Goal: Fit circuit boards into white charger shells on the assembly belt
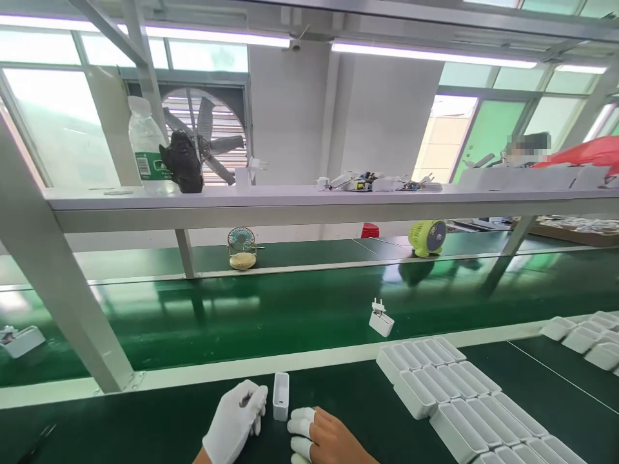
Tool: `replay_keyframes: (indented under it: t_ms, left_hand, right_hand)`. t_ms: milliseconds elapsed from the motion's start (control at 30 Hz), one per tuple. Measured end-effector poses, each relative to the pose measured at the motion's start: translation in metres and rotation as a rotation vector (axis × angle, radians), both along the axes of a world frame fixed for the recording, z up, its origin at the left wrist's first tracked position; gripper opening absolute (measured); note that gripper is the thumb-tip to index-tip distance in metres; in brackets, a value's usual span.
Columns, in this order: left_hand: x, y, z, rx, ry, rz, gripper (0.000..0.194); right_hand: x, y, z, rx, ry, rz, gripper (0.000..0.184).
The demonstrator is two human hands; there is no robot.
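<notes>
A small white open-topped plastic case stands on the dark green bench, between my two hands. Just left of it is my left hand in a white glove, fingers curled and thumb pressed to the forefinger; whatever may be in that pinch is hidden. On the case's lower right, my right hand wears white finger covers and lies with its fingers stretched out toward the case. Its fingertips are close to the case; whether they touch it I cannot tell.
Rows of white cases lie on the right. A green conveyor belt beyond carries a white plug adapter and another white piece. A slanted metal post rises left, supporting a shelf. Tweezers-like tool lies lower left.
</notes>
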State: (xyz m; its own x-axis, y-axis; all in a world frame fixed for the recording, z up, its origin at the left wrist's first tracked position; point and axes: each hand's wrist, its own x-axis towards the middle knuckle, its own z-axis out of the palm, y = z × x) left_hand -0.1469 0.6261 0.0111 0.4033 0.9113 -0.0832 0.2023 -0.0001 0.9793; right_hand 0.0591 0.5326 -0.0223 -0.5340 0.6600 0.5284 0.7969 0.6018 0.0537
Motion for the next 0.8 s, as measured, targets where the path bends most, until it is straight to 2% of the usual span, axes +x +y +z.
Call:
replay_keyframes:
  t_ms: [67,167,267,333,400,467,567,700,800]
  left_hand:
    - [-0.001,0.001,0.001,-0.098,-0.039,0.043,0.065]
    - [-0.008,0.008,0.002,-0.215,-0.125,-0.029,0.068]
    - [-0.017,0.014,0.0,-0.299,-0.33,-0.206,0.068]
    - [-0.021,0.016,-0.003,-0.35,-0.469,-0.351,0.066]
    - [-0.024,0.016,-0.006,-0.381,-0.528,-0.521,0.064]
    - [-0.028,0.016,-0.007,-0.363,-0.474,-0.671,0.064]
    - [-0.034,0.019,-0.006,-0.271,-0.256,-0.789,0.065]
    - [-0.039,0.027,-0.008,-0.182,-0.001,-0.814,0.058]
    - [-0.04,0.03,-0.015,-0.171,0.029,-0.813,0.056]
  right_hand:
    - [-0.001,0.001,-0.003,0.029,0.026,-0.016,0.025]
    - [0.001,0.005,-0.006,0.157,0.157,-0.022,0.035]
    - [0.009,0.006,0.005,0.235,0.266,-0.069,0.033]
    - [0.014,0.005,0.017,0.183,0.261,-0.129,0.028]
    - [0.018,0.003,0.026,0.117,0.226,-0.175,0.024]
    - [0.019,0.002,0.029,0.093,0.199,-0.198,0.022]
    - [0.021,0.002,0.023,0.072,0.149,-0.207,0.024]
    - [0.028,0.004,0.005,0.089,0.1,-0.169,0.025]
    - [0.032,0.007,-0.003,0.107,0.12,-0.147,0.024]
